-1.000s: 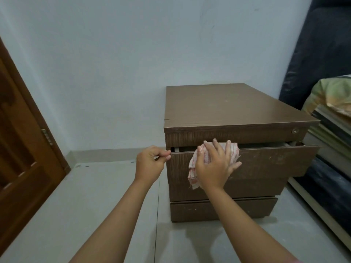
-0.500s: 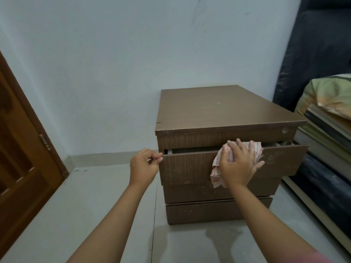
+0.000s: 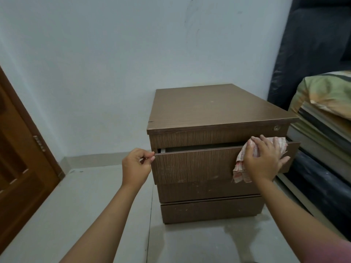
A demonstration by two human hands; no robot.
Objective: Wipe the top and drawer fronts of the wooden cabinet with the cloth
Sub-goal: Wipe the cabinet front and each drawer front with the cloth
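Head view. Item: brown wood-grain cabinet (image 3: 212, 109) with three drawer fronts, standing on a grey floor (image 3: 57, 215) against a pale blue wall (image 3: 114, 63). Top drawer front (image 3: 195, 164) stands pulled slightly out. Right hand (image 3: 264, 160), fingers spread flat, presses a crumpled white cloth with red checks (image 3: 241, 171) against the right end of that front; cloth shows above and below-left of the palm. Left hand (image 3: 135, 166), curled, pinches the front's left edge between thumb and forefinger. Round lock (image 3: 276, 127) just above the right hand. Brown wooden door (image 3: 17, 168) far left of the left hand. Stacked bedding (image 3: 326, 99) right of the cloth.
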